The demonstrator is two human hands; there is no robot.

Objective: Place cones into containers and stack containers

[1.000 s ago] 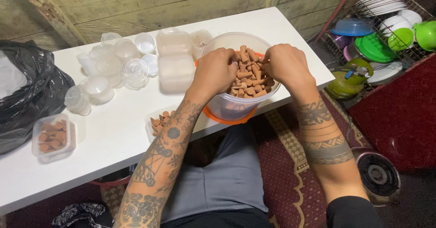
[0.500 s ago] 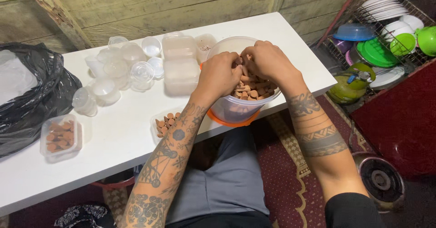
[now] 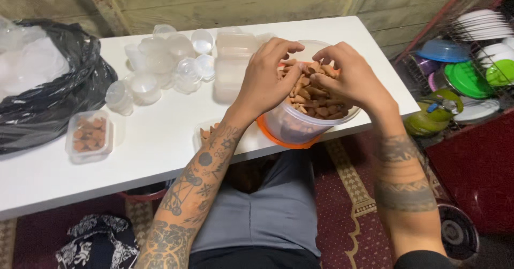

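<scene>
Both hands reach into the clear tub (image 3: 300,127) of brown pieces (image 3: 310,95) standing at the near table (image 3: 160,140) edge. The left hand (image 3: 267,79) and right hand (image 3: 350,79) each grip pieces with curled fingers. Open tabletop lies left of the tub, between a small filled container (image 3: 89,135) and the empty cups (image 3: 160,68).

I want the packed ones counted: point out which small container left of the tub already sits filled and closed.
The small rectangular clear box near the black bag: brown pieces show under its lid, while the cups behind look empty.

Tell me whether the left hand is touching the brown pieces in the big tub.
Touching. The head view shows the left hand resting over the tub, its fingers curled down into the heap of brown pieces with no gap.
</scene>
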